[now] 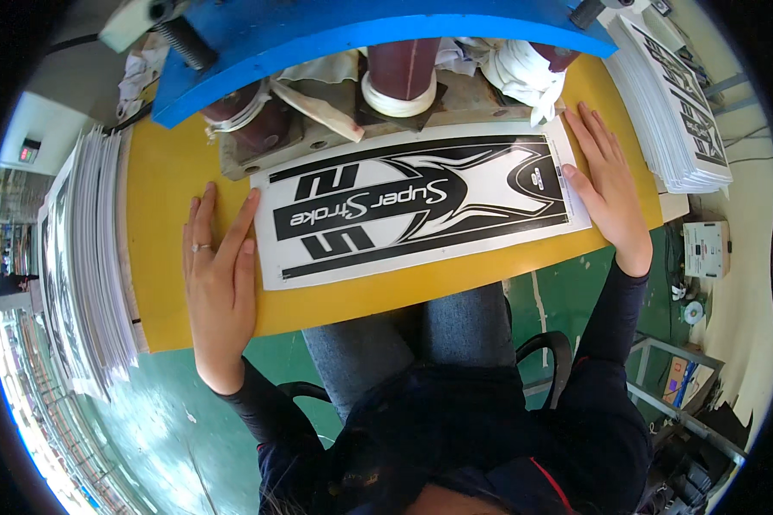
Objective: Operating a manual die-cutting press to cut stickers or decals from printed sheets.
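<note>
A white printed sheet (489, 225) with black graphics lies flat on the yellow tabletop (378, 302), its far edge close to the grey metal base of a machine. My left hand (222, 273) rests palm down at the sheet's left edge, fingers stretched forward, a ring on one finger. At the right edge my right hand (605, 184) lies flat with fingers extended away from me. Its thumb is against the sheet's border. Neither hand grips anything.
Overhead spans a blue machine plate (386, 53) above dark red posts (401, 69) wrapped in white cloth. A tall stack of sheets (94, 249) stands at the left, and another stack of printed sheets (674, 112) at the right. A white box (707, 249) sits beyond.
</note>
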Available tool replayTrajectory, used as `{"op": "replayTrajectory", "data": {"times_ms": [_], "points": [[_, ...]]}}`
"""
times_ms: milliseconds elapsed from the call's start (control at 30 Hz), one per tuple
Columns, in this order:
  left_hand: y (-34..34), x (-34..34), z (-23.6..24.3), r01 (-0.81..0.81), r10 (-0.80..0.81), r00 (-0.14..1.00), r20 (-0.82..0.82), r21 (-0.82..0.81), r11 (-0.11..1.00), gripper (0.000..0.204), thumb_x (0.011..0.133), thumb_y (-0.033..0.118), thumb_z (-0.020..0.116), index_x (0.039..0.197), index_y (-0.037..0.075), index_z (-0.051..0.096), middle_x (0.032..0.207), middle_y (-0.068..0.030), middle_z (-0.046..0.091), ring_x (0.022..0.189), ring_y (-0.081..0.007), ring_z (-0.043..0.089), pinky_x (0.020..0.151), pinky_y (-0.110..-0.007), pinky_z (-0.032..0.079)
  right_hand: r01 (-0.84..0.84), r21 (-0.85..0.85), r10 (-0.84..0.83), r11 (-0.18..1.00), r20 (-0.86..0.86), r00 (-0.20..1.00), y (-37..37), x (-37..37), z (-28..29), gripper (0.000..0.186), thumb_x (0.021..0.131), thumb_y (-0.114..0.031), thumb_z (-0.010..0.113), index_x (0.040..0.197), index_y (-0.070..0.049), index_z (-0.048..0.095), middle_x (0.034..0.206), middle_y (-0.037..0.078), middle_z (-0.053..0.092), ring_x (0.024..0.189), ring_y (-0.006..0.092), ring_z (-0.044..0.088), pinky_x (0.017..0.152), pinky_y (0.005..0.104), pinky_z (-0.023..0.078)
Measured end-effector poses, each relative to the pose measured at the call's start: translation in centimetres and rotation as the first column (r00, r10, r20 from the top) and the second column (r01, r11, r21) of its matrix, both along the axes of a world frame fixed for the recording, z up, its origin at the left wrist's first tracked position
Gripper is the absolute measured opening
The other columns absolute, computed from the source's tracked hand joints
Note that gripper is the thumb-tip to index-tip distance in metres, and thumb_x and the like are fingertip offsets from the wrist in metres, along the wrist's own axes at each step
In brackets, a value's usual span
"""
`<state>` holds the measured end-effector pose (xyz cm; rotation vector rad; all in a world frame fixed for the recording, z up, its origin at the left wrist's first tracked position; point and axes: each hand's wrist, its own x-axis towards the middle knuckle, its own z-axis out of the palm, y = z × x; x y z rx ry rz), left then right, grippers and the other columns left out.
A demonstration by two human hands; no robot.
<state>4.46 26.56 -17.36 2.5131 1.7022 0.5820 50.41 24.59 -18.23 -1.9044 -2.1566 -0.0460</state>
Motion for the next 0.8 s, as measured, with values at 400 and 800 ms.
{"op": "replayTrajectory", "data": {"times_ms": [400, 800], "points": [[-0.7, -0.2, -1.4, 0.003, -0.031, 0.990, 0.135, 0.200, 0.980, 0.042, 0.095, 0.013, 0.057, 0.136, 0.013, 0.063, 0.142, -0.0259, 0.054, 0.132, -0.0461, 0.049, 0.113, -0.052, 0.039, -0.011, -0.003, 0.010, 1.000, -0.056, 0.998, -1.3, 1.0, -0.5, 0.063, 0.101, -0.040, 0.053, 0.156, -0.011, 0.041, 0.163, 0.018, 0.034, 0.152, 0.0376, 0.027, 0.124, 0.0497, 0.018], [-2.1, -0.2, -0.1, -0.082, -0.014, 0.924, 0.382, 0.233, 0.969, 0.012, 0.081, 0.011, 0.068, 0.093, 0.008, 0.066, 0.112, -0.0115, 0.061, 0.102, -0.0341, 0.060, 0.093, -0.045, 0.047, -0.005, 0.011, 0.007, 1.000, -0.115, 0.993, -0.6, 1.5, -0.7, 0.056, 0.103, -0.034, 0.051, 0.154, -0.010, 0.044, 0.162, 0.017, 0.036, 0.152, 0.0358, 0.028, 0.124, 0.0485, 0.017]]}}
